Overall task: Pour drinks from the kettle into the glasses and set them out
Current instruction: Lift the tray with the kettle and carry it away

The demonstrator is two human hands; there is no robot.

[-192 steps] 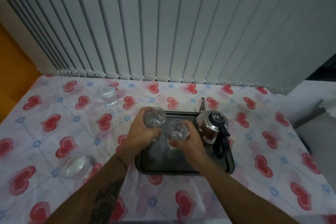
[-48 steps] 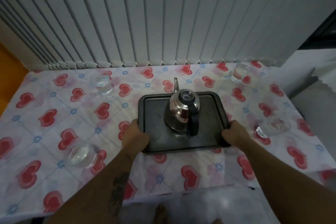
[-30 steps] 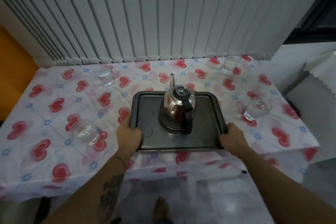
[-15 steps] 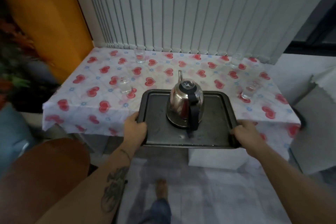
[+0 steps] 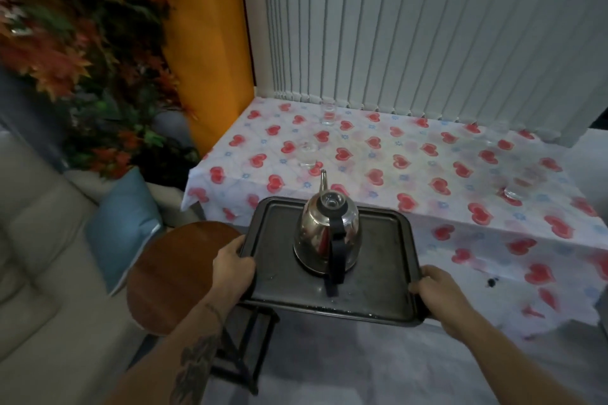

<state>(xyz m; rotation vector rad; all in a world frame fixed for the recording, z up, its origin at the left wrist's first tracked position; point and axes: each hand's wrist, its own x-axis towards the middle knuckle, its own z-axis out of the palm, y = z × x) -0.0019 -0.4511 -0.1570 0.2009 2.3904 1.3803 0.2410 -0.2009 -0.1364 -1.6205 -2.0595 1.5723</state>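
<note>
I hold a dark metal tray [image 5: 375, 301] in the air, in front of the table and off its near edge. My left hand [image 5: 233, 268] grips the tray's left rim and my right hand [image 5: 434, 288] grips its right rim. A shiny steel kettle [image 5: 325, 233] with a black handle stands upright on the tray, spout pointing away from me. Several clear glasses stand on the heart-print tablecloth [image 5: 427, 174]: one at the back left [image 5: 328, 112], one nearer on the left [image 5: 307, 154], one at the right edge [image 5: 516, 189], and a faint one at the back right [image 5: 493, 133].
A round brown stool [image 5: 167, 276] with black legs stands just left of the tray. A beige sofa [image 5: 42, 273] with a blue cushion [image 5: 123, 223] lies further left. Red-leaved plants [image 5: 75, 43] and an orange panel [image 5: 210, 36] fill the upper left. Vertical blinds [image 5: 427, 26] back the table.
Both hands lifted the tray with the kettle off the table and carried it back toward me. My view has swung left, so the stool, sofa and plants show now. The glasses stayed on the table.
</note>
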